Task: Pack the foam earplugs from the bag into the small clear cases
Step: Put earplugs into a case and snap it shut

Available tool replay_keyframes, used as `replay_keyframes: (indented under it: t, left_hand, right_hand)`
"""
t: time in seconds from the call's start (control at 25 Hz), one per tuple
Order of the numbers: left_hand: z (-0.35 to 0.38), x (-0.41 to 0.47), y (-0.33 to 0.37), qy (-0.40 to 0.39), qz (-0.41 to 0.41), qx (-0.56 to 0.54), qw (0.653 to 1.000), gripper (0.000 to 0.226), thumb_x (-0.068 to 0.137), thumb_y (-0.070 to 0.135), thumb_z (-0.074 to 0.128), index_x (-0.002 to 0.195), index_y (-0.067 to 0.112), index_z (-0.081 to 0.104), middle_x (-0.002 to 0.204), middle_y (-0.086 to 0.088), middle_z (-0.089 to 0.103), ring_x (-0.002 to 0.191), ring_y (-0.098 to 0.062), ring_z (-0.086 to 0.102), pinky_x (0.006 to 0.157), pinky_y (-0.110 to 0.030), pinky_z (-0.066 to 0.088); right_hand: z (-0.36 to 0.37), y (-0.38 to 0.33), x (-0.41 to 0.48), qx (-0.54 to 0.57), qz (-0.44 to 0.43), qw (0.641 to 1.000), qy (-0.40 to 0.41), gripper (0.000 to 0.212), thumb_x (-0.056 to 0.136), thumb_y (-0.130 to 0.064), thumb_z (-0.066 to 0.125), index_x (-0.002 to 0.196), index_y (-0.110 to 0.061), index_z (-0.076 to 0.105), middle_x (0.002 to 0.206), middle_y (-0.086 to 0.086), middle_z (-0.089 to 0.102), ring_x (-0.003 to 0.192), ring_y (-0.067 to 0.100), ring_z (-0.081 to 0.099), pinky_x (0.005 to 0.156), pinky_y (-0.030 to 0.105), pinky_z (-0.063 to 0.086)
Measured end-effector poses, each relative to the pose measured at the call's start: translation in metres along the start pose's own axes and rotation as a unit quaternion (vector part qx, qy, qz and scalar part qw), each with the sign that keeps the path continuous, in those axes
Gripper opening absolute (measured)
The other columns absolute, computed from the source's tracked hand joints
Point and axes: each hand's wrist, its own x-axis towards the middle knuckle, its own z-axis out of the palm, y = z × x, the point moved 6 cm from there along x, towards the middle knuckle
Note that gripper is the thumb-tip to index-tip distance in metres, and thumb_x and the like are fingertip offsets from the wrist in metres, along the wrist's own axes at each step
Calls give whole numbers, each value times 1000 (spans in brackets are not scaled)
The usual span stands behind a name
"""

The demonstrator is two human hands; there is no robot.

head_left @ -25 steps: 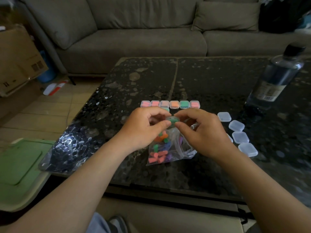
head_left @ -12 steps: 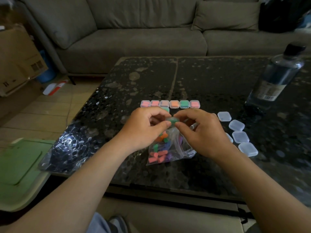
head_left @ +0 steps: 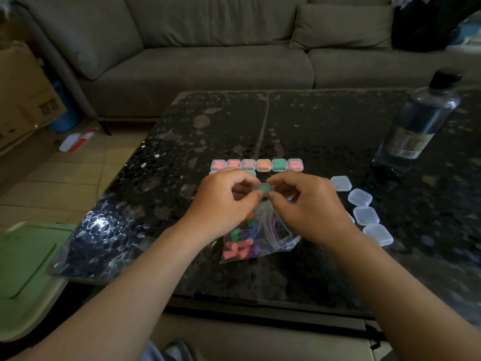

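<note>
Scarcely changed over the last second: left grip (head_left: 223, 204) and right grip (head_left: 307, 207) both pinch one small clear case (head_left: 263, 188) of green earplugs, centre frame, above the bag (head_left: 260, 235) on the bench (head_left: 325, 121). I judge its lid is being pressed shut. Filled cases (head_left: 264, 165) above, empty cases (head_left: 360, 197) right. Fingers hide the lid seam.
</note>
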Motion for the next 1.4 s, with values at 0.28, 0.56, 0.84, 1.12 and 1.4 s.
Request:
replay_keyframes:
  t: [0.28,0.56,0.84,1.12,1.4]
  left_hand:
    - [6,16,-5,20,19,28,999,35,81,6,83,88,37,67,96,10,68,88,-3,72,84,-31,62]
    - [6,34,-14,17,20,90,996,26,86,7,76,101,27,71,104,9,66,98,-6,68,89,-29,59]
    - [17,40,-13,26,67,154,985,16,85,1,70,93,13,77,93,0,73,82,-9,67,78,-29,56]
    - [12,33,-19,-13,-47,201,978,15,94,11,64,102,19,75,95,2,72,83,-9,68,80,-32,59]
    - [20,31,-30,-80,-107,160,978,26,95,11,64,117,22,71,109,7,70,95,-7,67,68,-4,48]
  right_hand:
    - [3,8,15,-10,30,999,-24,27,88,-26,74,115,-24,73,102,-7,74,91,5,67,85,27,58]
    - [11,26,35,-38,75,996,-15,18,94,-21,66,111,-20,74,101,-3,74,90,7,66,84,23,54]
    - [25,30,39,-89,61,993,-46,23,94,-17,63,115,-18,73,109,2,74,102,18,67,92,34,53]
    - [25,29,38,-98,67,992,-48,24,94,-15,64,117,-18,70,109,2,73,98,16,66,89,34,56]
    - [29,33,37,-120,83,985,-94,30,97,-17,57,124,-22,68,116,-1,70,100,14,64,89,31,53]
